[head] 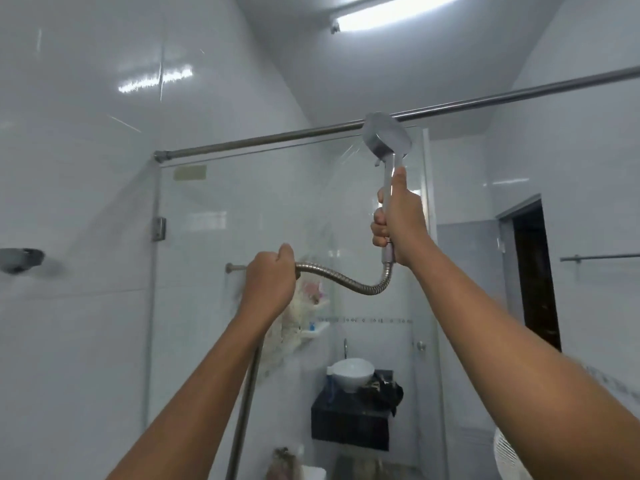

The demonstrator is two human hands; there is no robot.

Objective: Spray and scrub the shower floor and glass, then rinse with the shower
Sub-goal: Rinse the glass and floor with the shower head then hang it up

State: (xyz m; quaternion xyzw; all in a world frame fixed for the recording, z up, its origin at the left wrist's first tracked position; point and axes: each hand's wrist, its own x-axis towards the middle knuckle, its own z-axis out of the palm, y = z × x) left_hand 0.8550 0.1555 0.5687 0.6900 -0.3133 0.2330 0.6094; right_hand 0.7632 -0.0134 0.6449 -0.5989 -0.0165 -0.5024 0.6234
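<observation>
At about 1 o'clock in the view, the shower head [386,136] is held high, just in front of a horizontal metal rod [277,140]. Its face is turned toward the glass panel [242,209] at its 9 o'clock, and thin streaks of water show between face and glass. The right hand [398,220] grasps the handle below the head, fingers wrapped round it and thumb lying straight up toward 12 o'clock. From the handle's lower end the metal hose [346,280] curves down and across toward 9 o'clock into the left hand [268,282], which is clenched round it. Below this fist the hose drops toward 6 o'clock. Both forearms enter from the lower edge. A hinge [159,228] sits on the glass edge at 9 o'clock. Seen through the glass at 6 o'clock, a white basin [351,374] stands on a dark cabinet [349,424]. A ceiling light [391,12] glows at 12 o'clock. A dark doorway [535,271] lies at 3 o'clock, with a towel bar [602,258] just beyond it.
</observation>
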